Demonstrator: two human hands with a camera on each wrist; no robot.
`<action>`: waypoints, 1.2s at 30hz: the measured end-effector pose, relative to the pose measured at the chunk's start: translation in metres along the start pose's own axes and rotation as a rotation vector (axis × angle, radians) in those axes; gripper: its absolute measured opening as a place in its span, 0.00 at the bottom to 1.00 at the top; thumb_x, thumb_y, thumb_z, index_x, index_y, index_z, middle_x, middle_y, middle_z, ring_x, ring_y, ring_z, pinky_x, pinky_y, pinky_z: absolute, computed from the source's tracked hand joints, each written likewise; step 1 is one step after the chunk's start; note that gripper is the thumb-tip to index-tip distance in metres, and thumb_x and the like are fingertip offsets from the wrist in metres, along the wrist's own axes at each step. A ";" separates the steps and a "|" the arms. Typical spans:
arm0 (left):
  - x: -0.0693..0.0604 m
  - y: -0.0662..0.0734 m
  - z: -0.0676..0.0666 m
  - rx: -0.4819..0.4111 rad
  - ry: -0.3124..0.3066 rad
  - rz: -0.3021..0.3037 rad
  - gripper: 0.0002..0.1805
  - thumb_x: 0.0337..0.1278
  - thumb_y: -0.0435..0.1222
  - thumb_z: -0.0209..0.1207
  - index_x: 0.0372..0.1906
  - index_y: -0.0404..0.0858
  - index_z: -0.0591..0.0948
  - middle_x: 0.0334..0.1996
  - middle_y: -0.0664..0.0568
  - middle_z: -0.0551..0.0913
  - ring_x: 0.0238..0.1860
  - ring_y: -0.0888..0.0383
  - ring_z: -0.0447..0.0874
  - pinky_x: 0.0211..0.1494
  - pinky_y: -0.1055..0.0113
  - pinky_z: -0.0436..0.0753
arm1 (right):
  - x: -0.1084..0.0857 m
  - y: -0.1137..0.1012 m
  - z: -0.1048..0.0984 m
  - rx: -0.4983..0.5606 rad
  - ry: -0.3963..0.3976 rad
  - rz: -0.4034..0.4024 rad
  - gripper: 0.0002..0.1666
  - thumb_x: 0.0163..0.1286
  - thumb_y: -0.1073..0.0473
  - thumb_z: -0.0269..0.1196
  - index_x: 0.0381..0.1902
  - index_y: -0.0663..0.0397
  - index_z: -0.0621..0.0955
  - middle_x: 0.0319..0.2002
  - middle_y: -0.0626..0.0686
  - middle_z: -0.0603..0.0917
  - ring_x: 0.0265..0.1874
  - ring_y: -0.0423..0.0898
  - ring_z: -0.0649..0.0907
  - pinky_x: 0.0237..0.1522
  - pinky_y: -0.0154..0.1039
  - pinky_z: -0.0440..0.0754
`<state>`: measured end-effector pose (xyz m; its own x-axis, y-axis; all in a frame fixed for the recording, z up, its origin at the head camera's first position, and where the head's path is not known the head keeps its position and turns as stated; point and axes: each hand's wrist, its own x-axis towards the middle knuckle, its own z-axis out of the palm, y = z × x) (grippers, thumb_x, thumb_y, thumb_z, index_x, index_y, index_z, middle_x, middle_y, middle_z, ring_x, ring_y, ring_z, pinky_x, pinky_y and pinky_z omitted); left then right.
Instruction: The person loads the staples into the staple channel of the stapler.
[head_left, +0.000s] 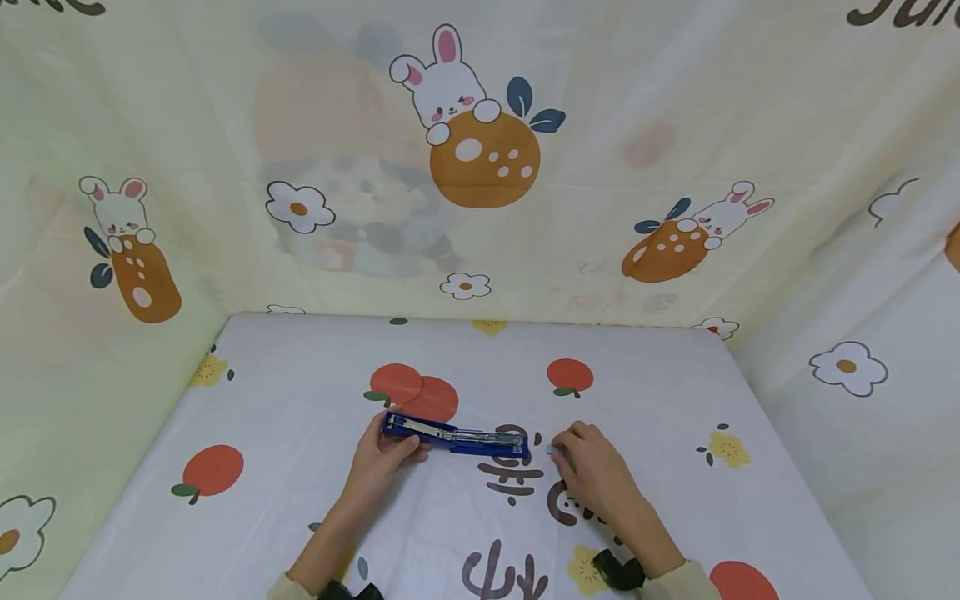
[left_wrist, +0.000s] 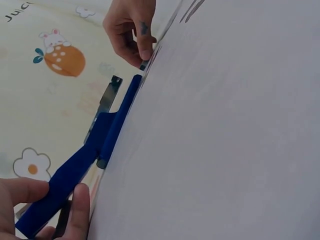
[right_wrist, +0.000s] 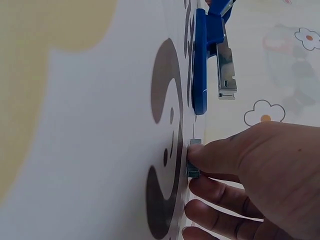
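A blue stapler (head_left: 487,442), opened wide with its metal magazine exposed, lies across the table in the head view. My left hand (head_left: 378,467) grips its left end, thumb on the near side. In the left wrist view the blue body (left_wrist: 65,175) is between the thumb and fingers of the left hand (left_wrist: 75,215). Just right of the stapler's far end, my right hand (head_left: 600,475) pinches a small strip of staples (right_wrist: 193,170) between thumb and fingers, low at the table surface. The right wrist view shows the metal magazine (right_wrist: 226,70) beyond the right hand (right_wrist: 260,175).
The table is covered by a white printed cloth (head_left: 285,450) with fruit and flowers. A pale curtain (head_left: 585,267) with rabbit prints hangs behind the table and along both sides. Black bands (head_left: 618,571) sit at the wrists.
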<state>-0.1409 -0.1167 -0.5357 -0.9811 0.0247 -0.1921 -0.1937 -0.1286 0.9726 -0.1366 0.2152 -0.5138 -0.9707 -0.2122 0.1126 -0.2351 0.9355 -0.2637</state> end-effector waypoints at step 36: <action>0.002 -0.004 -0.005 -0.083 -0.040 0.022 0.34 0.70 0.24 0.61 0.76 0.34 0.62 0.65 0.28 0.78 0.47 0.54 0.92 0.55 0.64 0.92 | -0.001 -0.004 -0.001 0.055 0.058 -0.039 0.11 0.72 0.61 0.71 0.50 0.55 0.86 0.47 0.53 0.85 0.47 0.48 0.83 0.54 0.46 0.90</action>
<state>-0.1418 -0.1212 -0.5401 -0.9847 0.0605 -0.1634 -0.1727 -0.2112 0.9621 -0.1347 0.2123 -0.5120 -0.9568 -0.2299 0.1782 -0.2764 0.9096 -0.3102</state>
